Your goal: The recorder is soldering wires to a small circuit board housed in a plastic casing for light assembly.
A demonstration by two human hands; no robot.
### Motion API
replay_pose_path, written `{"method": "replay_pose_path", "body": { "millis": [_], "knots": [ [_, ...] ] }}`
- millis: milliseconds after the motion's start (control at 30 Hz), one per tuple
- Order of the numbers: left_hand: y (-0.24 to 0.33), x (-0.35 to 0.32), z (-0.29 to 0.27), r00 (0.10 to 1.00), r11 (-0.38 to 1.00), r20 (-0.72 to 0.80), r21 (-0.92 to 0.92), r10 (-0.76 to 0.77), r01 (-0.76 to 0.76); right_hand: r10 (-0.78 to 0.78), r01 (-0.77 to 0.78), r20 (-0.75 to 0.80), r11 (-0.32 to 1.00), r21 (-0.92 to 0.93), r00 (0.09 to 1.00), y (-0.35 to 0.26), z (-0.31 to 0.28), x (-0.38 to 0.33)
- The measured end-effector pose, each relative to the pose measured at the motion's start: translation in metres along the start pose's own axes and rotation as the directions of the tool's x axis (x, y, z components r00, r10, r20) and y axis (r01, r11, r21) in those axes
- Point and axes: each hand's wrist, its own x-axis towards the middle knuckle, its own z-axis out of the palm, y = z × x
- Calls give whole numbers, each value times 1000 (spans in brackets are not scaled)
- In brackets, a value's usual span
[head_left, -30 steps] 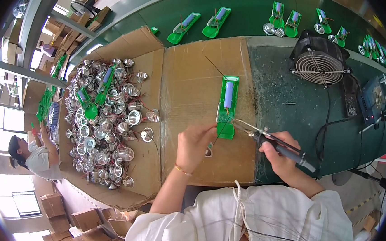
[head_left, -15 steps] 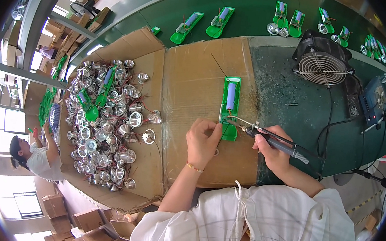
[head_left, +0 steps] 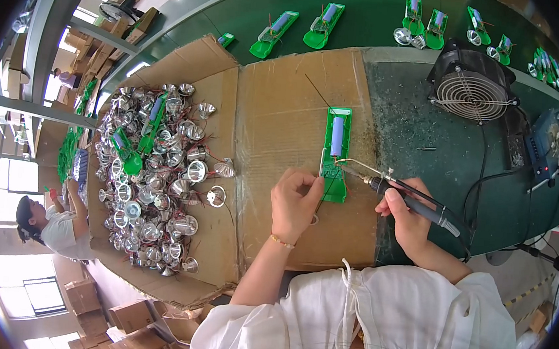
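Note:
A long green plastic housing lies on the cardboard, with a blue-purple cylindrical battery in its upper half and a small circuit board below that. My left hand is at the housing's lower left edge, thumb and forefinger pinched. What they grip is too small to make out; a thin dark wire runs close by. My right hand holds a soldering iron with a thin metal solder-feed tube alongside. Both iron tip and tube end are at the board, just below the battery; contact cannot be told.
Left stands an open carton heaped with shiny reflectors and a few green housings. A fan and soldering station stand on the right. Across the back, several green housings lie in a row. Far left, another person works.
My right hand and the soldering iron have shifted slightly to the right. My left hand keeps its pinch beside the housing. The whole view has moved a little.

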Motion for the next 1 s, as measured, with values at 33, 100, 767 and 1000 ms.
{"method": "replay_pose_path", "body": {
  "millis": [33, 100, 767, 1000],
  "knots": [
    [0, 0, 0, 1000, 1000, -1, 1, 0, 0, -3, 3, 2, 1000, -9, 1000, 1, -1, 0],
    [0, 0, -1, 1000, 1000, -10, 20, 11, -11, -12, 12, 10, 1000, -17, 1000, 1, -2, -2],
    [6, 6, 0, 982, 944, 151, 292, 112, -152, -100, 117, 97, 974, -192, 990, 0, -6, -5],
    [4, 7, 1, 984, 975, 179, 214, 17, -56, 149, -149, 3, 989, 6, 989, -9, -1, 2]
  ]
}}
